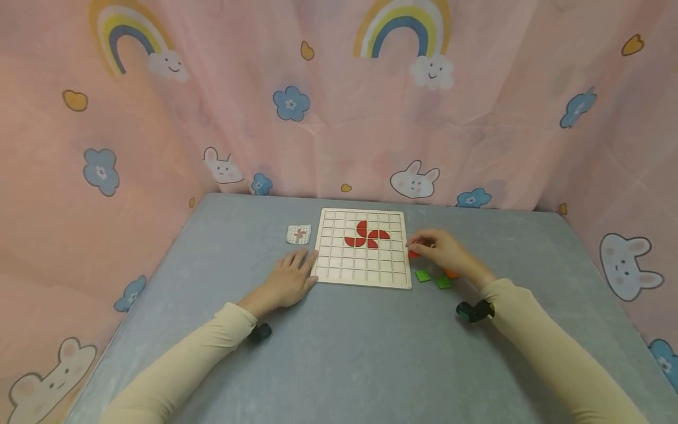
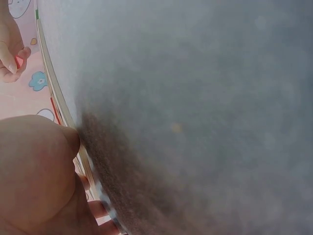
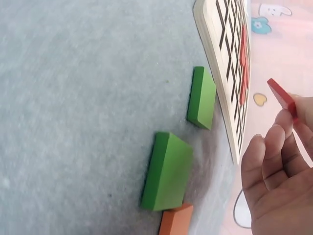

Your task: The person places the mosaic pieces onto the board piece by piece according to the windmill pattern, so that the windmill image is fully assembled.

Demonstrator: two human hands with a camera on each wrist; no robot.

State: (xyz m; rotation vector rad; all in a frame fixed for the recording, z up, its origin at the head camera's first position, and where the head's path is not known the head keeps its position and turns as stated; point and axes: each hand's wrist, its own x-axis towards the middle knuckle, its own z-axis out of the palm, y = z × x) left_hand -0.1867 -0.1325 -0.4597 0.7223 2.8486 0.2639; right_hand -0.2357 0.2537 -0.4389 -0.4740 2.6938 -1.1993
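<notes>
My right hand pinches a flat red tile between thumb and finger, just off the right edge of a pale wooden grid board. Near the board's centre lie several red curved tiles, set in its squares in a pinwheel shape. At the board's left edge, my left hand rests with its fingers extended, touching the rim; part of it is cut off in the left wrist view. Below the right hand, two green tiles and an orange tile lie on the table.
A small card printed with a grid and a red pinwheel lies left of the board. The grey table meets a pink patterned curtain at the back and sides. Each wrist carries a small black camera.
</notes>
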